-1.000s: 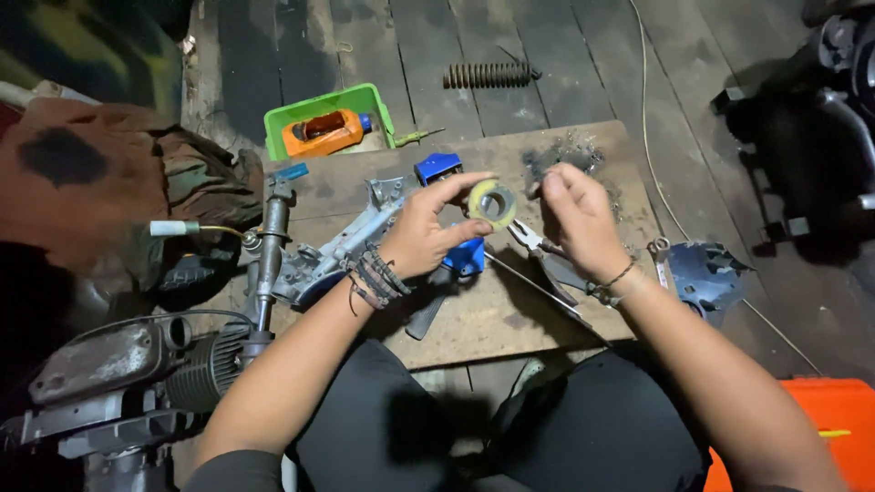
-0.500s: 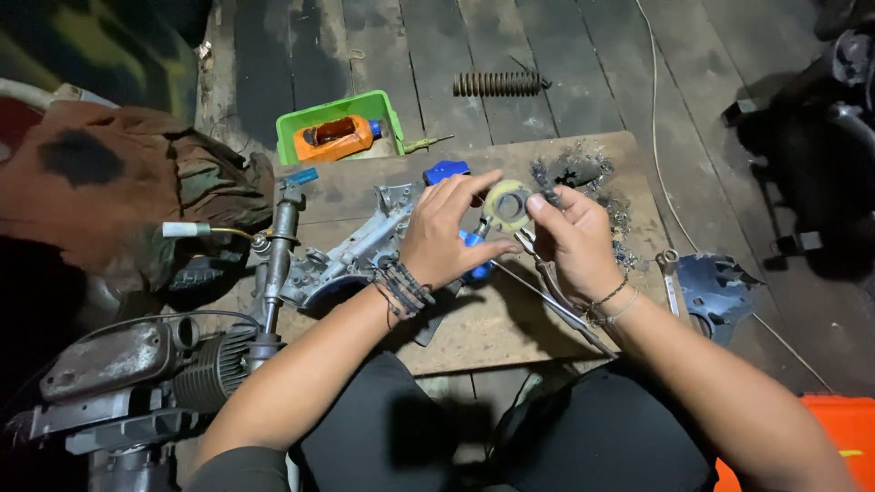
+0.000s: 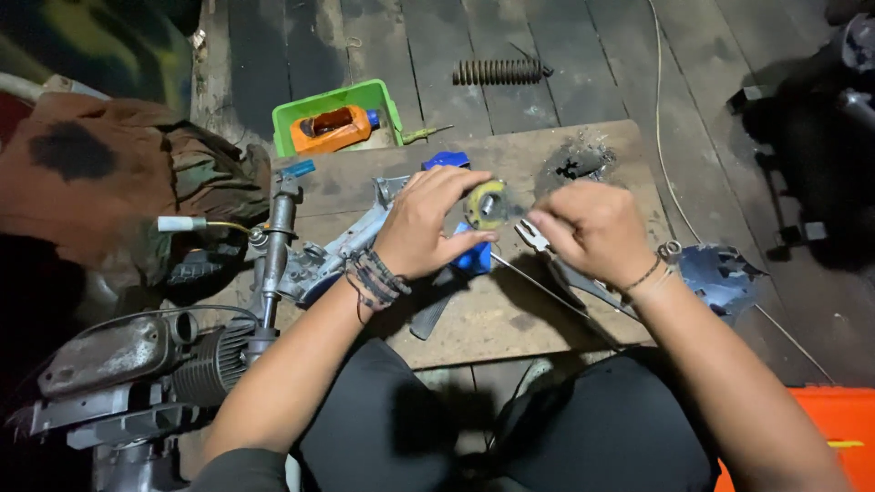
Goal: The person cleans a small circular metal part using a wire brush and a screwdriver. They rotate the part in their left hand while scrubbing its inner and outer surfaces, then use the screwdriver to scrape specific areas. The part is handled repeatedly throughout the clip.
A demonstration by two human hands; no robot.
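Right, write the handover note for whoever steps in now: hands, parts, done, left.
Left hand: holds a round yellowish ring part over the wooden board.
Right hand: fingertips beside the ring, closed around something too small to tell; pliers lie just under it.
Grey metal housing and blue part lie on the board; green tray behind.
Done: ring is off the board, in hand.
Left: ring not yet fitted anywhere.

- green plastic bin [image 3: 301, 117] holding orange bottle [image 3: 333, 128]
- rusty coil spring [image 3: 499, 71] on dark floorboards
- finned grey engine block [image 3: 137, 351], lower left
- brown stained cloth [image 3: 82, 173], left
- orange crate [image 3: 843, 428], bottom right corner
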